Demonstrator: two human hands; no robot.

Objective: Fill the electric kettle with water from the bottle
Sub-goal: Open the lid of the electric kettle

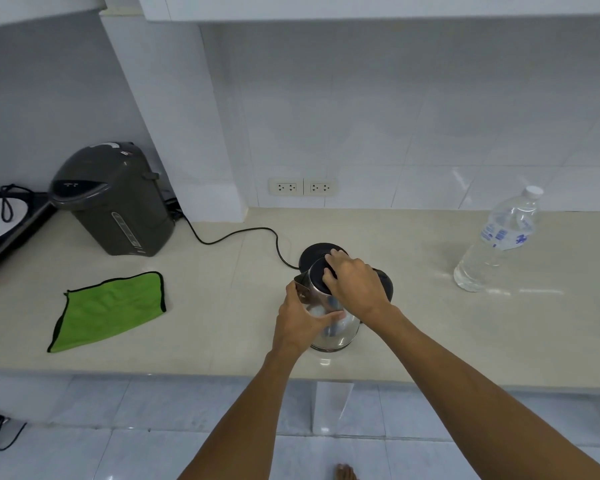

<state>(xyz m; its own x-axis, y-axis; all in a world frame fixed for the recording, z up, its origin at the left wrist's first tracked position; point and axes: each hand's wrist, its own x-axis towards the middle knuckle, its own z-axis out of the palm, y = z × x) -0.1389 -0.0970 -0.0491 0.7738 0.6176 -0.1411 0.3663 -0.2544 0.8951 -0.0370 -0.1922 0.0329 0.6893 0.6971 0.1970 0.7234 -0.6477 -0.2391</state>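
Note:
A shiny steel electric kettle (340,332) with a black lid and handle stands on the beige counter near its front edge. My left hand (300,320) wraps around the kettle's body below the spout. My right hand (355,280) rests on top, fingers gripping the black lid. Just behind the kettle lies its round black power base (314,252), with a cord running left. A clear plastic water bottle (496,242) with a white cap and blue label stands capped at the right of the counter, well apart from both hands.
A dark grey hot-water dispenser (118,199) stands at the back left. A green cloth (110,310) lies flat left of the kettle. Two wall sockets (303,187) sit above the counter (430,341). A black-and-white appliance (4,223) is at the far left edge.

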